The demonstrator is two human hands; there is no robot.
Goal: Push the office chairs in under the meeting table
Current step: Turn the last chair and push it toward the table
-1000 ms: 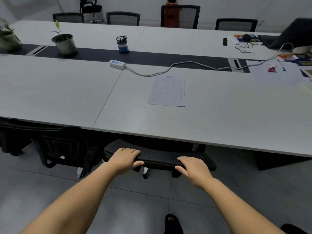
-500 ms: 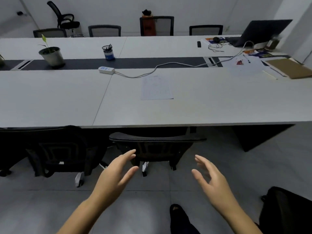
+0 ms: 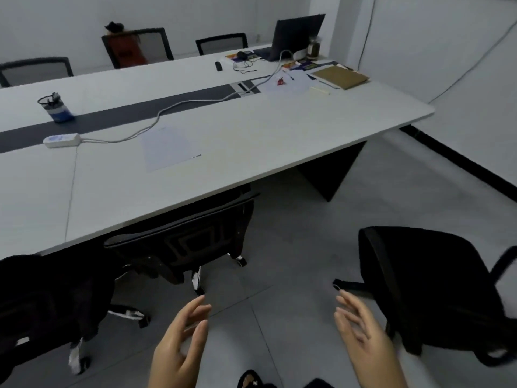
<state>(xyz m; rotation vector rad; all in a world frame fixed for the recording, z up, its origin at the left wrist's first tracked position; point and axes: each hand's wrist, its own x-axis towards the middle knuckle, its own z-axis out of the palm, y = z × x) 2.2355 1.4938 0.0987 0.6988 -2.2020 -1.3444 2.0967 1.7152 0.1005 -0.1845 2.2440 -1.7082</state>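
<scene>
White meeting table (image 3: 251,141) stands on grey tiled floor (image 3: 302,247) beside white walls (image 3: 447,46).

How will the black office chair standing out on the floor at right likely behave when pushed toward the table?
The black office chair probably rolls easily: the chair under the table shows casters, and the tile floor looks smooth. It may swivel or veer if pushed off-centre. Both the left hand and right hand are open.

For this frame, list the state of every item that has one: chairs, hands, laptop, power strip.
Middle chair: pushed in under the table.
Right chair: out on the floor, away from the table.
Left hand: open, empty.
Right hand: open, empty.
Laptop: lid open.
Power strip: cable attached.
</scene>
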